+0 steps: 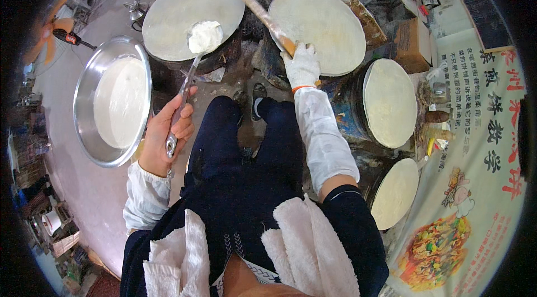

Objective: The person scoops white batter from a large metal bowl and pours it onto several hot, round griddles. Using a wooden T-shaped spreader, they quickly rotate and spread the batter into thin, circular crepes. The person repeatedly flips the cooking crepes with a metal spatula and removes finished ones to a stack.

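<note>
My bare left hand (166, 132) is closed round the handle of a metal ladle (193, 73). Thick white batter (205, 36) fills the ladle's bowl, which is over the near part of the far-left round griddle (184, 3). In a white glove, my right hand (302, 66) grips a long flat wooden batter spreader (260, 14). The spreader slants up and left, its far end by the far-left griddle's right edge. Just beyond the glove lies the far-right griddle (319, 28), coated with a pale thin layer. Left of my left hand, a wide steel basin (81, 112) contains more white batter (120, 101).
Two more round griddles, one mid-right (390, 104) and one near-right (395, 193), bear pale sheets. A cardboard box (413, 45) and a printed banner (470, 185) are at the right. An orange fan (49, 31) and a metal kettle (134, 11) stand at the far left.
</note>
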Motion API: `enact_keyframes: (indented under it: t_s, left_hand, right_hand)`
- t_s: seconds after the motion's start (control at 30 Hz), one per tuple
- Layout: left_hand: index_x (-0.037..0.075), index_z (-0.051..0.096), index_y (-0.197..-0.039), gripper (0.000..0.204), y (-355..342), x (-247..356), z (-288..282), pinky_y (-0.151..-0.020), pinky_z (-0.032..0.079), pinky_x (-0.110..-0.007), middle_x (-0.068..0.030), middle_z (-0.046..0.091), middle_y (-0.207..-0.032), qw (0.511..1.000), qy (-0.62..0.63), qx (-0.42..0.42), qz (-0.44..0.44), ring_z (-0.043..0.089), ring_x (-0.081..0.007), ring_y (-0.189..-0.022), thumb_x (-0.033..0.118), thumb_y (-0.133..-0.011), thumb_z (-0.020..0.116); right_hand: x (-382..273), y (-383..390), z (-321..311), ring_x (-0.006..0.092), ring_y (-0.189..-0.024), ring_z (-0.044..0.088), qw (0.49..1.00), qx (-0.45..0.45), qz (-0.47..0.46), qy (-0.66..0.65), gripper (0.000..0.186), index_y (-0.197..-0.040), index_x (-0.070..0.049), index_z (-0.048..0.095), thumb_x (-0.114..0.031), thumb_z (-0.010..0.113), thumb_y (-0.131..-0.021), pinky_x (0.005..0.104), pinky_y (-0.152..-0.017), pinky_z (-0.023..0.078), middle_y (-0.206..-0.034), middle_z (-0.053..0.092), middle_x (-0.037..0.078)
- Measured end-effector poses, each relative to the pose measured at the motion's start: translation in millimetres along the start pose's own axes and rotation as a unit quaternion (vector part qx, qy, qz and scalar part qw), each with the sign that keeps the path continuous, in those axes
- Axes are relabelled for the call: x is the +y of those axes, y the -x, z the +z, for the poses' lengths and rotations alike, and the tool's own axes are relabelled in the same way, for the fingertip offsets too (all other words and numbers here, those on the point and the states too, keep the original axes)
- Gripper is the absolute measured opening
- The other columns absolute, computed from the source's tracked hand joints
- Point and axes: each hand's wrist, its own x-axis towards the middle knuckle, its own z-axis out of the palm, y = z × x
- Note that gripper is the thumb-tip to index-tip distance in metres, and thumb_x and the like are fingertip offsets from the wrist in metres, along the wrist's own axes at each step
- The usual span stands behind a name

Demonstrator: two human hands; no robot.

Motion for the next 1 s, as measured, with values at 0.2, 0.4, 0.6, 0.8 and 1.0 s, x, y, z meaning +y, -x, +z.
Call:
enact_keyframes:
  t_s: [0.2,0.4,0.6,0.8,1.0]
  left_hand:
    - [-0.001,0.048,-0.134,0.036,-20,10,-2,-0.043,0.037,-0.022,-0.0028,0.055,-0.076,1.000,-0.017,-0.017,-0.008,0.041,-0.0067,-0.046,0.021,-0.106,0.045]
    - [0.000,0.051,-0.131,0.033,-36,11,0,-0.044,0.037,-0.021,-0.0028,0.056,-0.075,0.998,-0.051,-0.028,-0.023,0.043,-0.0064,-0.048,0.022,-0.106,0.045]
    - [0.002,0.052,-0.131,0.033,-47,-7,15,-0.042,0.035,-0.020,-0.0008,0.056,-0.074,0.991,-0.116,-0.040,-0.055,0.042,-0.0052,-0.046,0.024,-0.107,0.045]
    - [0.002,0.052,-0.130,0.033,-65,-56,49,-0.043,0.035,-0.021,-0.0015,0.054,-0.073,0.969,-0.183,-0.111,-0.120,0.041,-0.0064,-0.045,0.024,-0.107,0.045]
    - [0.001,0.050,-0.133,0.033,-72,-141,111,-0.044,0.034,-0.021,-0.0013,0.053,-0.074,0.913,-0.243,-0.214,-0.247,0.041,-0.0065,-0.047,0.021,-0.107,0.044]
  right_hand:
    - [29,-5,4,0.0296,-0.114,0.059,0.990,-0.020,-0.060,0.125,0.043,-0.124,-0.019,0.060,-0.036,0.069,-0.086,0.0459,-0.092,0.052,-0.120,0.060,0.007]
    - [37,-49,-56,0.0330,-0.102,0.066,0.988,-0.017,-0.066,0.138,0.030,-0.114,-0.014,0.065,-0.029,0.061,-0.089,0.0489,-0.087,0.053,-0.107,0.068,0.011]
    - [121,-80,-155,0.0350,-0.092,0.070,0.941,0.302,0.101,-0.111,0.033,-0.102,-0.006,0.073,-0.035,0.065,-0.088,0.0432,-0.082,0.053,-0.096,0.072,0.020]
    - [234,47,-204,0.0271,-0.086,0.069,0.708,0.563,0.291,-0.312,0.039,-0.113,0.009,0.066,-0.022,0.071,-0.089,0.0380,-0.079,0.055,-0.101,0.071,0.021]
    - [361,336,-238,0.0159,-0.062,0.058,0.577,0.601,0.391,-0.391,0.031,-0.115,-0.002,0.065,-0.020,0.072,-0.091,0.0311,-0.050,0.045,-0.081,0.065,0.004]
